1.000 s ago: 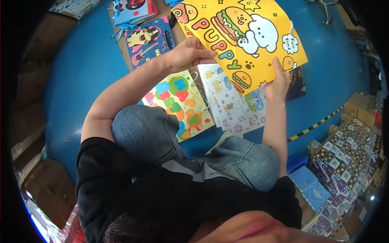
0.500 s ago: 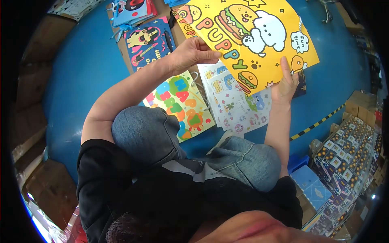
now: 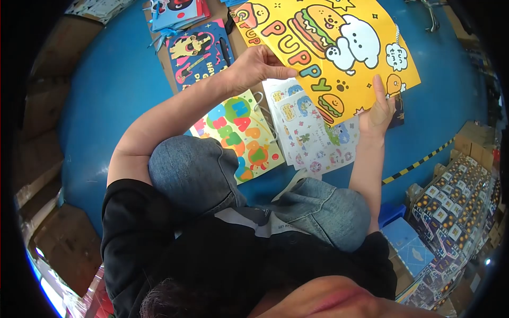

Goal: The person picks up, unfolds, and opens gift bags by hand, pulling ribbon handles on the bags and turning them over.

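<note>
A yellow paper gift bag [image 3: 318,47] printed with PUPPY, a white dog and a burger is held up in front of me at a tilt. At its left edge, my left hand [image 3: 258,69] is closed, thumb and fingers pinching the paper. My right hand [image 3: 378,112] grips the lower right edge, one finger lying over the printed face and the rest behind it. A bit of white rope handle [image 3: 397,33] shows along the bag's right edge. Below it lie sticker sheets [image 3: 313,139] with small cartoon figures, partly covered by the bag.
A pale yellow HAPPY BIRTHDAY bag [image 3: 241,135] and a dark blue bag with a guitar [image 3: 199,55] lie to the left. Several bags with blue ribbons [image 3: 177,18] are stacked beyond. Wrapped printed boxes [image 3: 450,201] stand at the right, past a yellow-black floor stripe [image 3: 419,160].
The yellow bag and both hands have shifted slightly to the right in view. The scene around has shifted a little too, and the grip looks the same.
</note>
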`<state>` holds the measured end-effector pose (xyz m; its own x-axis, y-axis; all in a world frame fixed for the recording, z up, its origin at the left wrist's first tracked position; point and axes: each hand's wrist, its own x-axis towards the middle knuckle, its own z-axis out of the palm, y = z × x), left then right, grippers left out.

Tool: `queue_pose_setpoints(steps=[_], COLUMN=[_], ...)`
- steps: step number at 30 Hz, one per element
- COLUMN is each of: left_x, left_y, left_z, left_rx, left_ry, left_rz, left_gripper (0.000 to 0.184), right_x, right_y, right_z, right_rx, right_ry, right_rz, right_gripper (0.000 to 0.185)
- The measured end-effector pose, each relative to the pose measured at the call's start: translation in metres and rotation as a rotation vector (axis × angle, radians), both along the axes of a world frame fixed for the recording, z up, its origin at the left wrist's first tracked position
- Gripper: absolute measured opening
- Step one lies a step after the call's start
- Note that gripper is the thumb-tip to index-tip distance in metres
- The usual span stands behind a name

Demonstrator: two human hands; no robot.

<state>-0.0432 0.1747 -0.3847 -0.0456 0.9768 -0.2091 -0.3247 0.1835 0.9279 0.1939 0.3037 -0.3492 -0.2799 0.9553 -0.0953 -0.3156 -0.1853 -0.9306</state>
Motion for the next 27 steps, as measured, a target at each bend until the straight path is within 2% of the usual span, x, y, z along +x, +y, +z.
queue_pose_setpoints(steps=[14,16,27], left_x=[0.007,0.009,0.01], left_y=[-0.002,-0.001,-0.003], left_z=[0.006,-0.002,0.003], left_rx=[0.034,-0.022,0.039], left_ry=[-0.029,0.05,-0.021], left_rz=[-0.028,-0.058,-0.028], left_gripper=[0.04,0.042,0.037], right_x=[-0.004,-0.006,-0.011], right_y=[-0.002,-0.004,-0.007], right_z=[-0.001,-0.002,-0.002], right_rx=[-0.039,-0.031,-0.113], right_ry=[0.008,0.006,-0.053], right_rz=[0.046,0.042,-0.008], right_gripper=[0.04,0.04,0.041])
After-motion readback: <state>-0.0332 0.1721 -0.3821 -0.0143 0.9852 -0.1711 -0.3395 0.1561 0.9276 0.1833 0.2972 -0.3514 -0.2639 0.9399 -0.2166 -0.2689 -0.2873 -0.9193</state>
